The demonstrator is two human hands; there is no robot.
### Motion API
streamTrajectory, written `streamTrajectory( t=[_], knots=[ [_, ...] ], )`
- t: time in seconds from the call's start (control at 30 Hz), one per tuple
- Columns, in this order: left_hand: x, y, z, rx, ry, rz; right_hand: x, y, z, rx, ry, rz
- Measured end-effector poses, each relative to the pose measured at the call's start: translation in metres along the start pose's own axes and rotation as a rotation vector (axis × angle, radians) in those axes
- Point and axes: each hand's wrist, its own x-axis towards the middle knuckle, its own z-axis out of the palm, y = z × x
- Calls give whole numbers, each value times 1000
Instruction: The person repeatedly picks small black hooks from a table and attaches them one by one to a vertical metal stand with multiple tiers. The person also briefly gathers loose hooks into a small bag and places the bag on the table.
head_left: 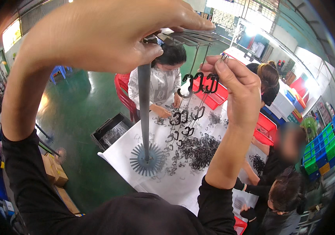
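Note:
My left hand (pixel 108 35) is closed on the slotted metal top plate (pixel 191 37) of a stand, with the thumb beneath and fingers over it. The stand's grey pole (pixel 144 109) runs down to a slotted round disc (pixel 138 164) above the white table. Thin wires hang from the top plate, carrying black S-shaped hooks (pixel 198 81) in tiers. To their right, my right hand (pixel 239 80) is raised, thumb and fingers pinching a small bent wire end (pixel 225 56). Whether that wire joins the hanging ones cannot be made out.
Loose black hooks (pixel 200 152) are heaped on the white table (pixel 122 158). Red baskets (pixel 214 98) and a black crate (pixel 114 131) stand around it. A co-worker (pixel 155 78) sits opposite; others work at the right. Cardboard boxes (pixel 56 172) lie on the floor at the left.

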Motion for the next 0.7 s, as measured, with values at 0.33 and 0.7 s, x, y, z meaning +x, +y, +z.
streamTrajectory(
  t=[0.33,0.7],
  knots=[
    [-12,15,-8,-104,-27,-71,-7,-9,19,119,14,-31],
    [0,35,-14,-17,-114,-195,-10,3,-17,246,-50,-46]
  ],
)
